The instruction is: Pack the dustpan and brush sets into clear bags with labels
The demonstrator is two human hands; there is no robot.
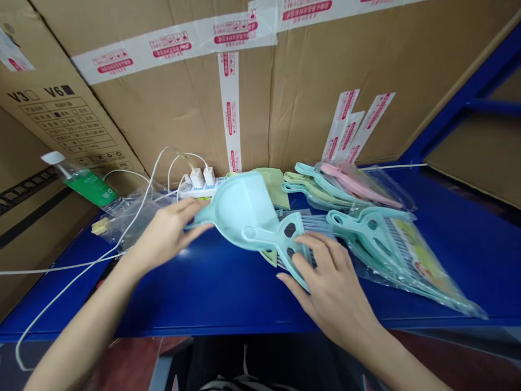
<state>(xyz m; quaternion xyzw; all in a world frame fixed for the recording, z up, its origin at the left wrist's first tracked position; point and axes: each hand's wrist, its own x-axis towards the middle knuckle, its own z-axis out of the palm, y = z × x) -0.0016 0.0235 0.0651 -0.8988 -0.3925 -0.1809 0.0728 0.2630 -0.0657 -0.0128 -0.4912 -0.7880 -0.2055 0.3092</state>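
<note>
Dustpan (244,209), light blue, apparently clear of the blue table (240,304), hollow side turned to the viewer. Held by the handle in left hand (171,228), thumb and fingers closed round it; grip at the narrow end, presumably to leave the broad pan unobstructed. Overlapping its lower right edge, handle of a matching light blue brush (274,239), pointing left. At the brush's head, right hand (331,277): fingertips bent over the face near the openings, thumb spread wide below the near edge; whether gripping or merely steadying, cannot tell. Overlap perhaps a matter of pan and brush being handled as a pair. Behind, a pale green dustpan (279,187), flat near the cardboard. To the right, bagged light blue set (378,239), with a pink brush or pan (358,184) farther back; likely laid aside to free the middle. Power strip (191,193) and bottle (89,185) off left, well out of the hands' way.
</note>
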